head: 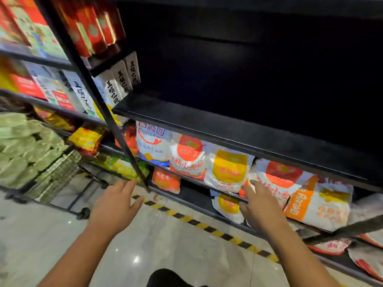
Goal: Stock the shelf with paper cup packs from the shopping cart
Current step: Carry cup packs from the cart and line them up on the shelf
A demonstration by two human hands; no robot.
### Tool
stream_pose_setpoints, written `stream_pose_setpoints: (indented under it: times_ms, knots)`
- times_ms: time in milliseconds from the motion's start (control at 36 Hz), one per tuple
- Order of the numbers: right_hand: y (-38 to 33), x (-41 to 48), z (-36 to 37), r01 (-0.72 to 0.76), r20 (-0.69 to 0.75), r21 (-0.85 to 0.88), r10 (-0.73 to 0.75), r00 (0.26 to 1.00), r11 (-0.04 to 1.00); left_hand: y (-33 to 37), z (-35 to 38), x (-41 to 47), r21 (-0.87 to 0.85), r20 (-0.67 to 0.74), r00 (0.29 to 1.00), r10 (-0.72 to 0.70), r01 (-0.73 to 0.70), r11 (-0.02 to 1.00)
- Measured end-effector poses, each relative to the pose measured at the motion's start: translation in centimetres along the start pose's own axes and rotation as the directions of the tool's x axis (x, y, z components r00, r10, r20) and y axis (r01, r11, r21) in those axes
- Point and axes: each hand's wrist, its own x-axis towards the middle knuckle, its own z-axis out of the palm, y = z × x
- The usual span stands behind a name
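Observation:
The shopping cart (62, 175) stands at the left, piled with pale green paper cup packs (22, 150). A bare black shelf board (238, 129) runs across the middle of the rack, dark above it. My left hand (116, 206) hovers over the floor with straight fingers, holding nothing, pointing toward the cart. My right hand (259, 208) is stretched out in front of the lower shelf, fingers straight and empty, close to the flour bags there.
White, orange and yellow flour bags (228, 170) fill the lower shelves. Red and white boxes (87, 27) stand on the left rack behind a black upright post (116, 129). Yellow-black tape (207, 225) marks the glossy floor along the rack's foot.

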Motion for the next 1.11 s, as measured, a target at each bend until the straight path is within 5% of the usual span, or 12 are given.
stream_pose_setpoints:
  times_ms: [389, 1111]
  knots:
    - [-13.3, 6.8, 1.5, 0.362, 0.076, -0.089, -0.356, 0.931, 0.928, -11.4, 0.2, -6.4, -0.008, 0.021, 0.919, -0.394, 0.395, 0.919]
    - [-48.8, 21.1, 3.2, 0.643, 0.223, -0.274, -0.604, 0.766, 0.715, -39.7, 0.4, -0.1, -0.139, -0.026, 0.777, -0.629, 0.62, 0.772]
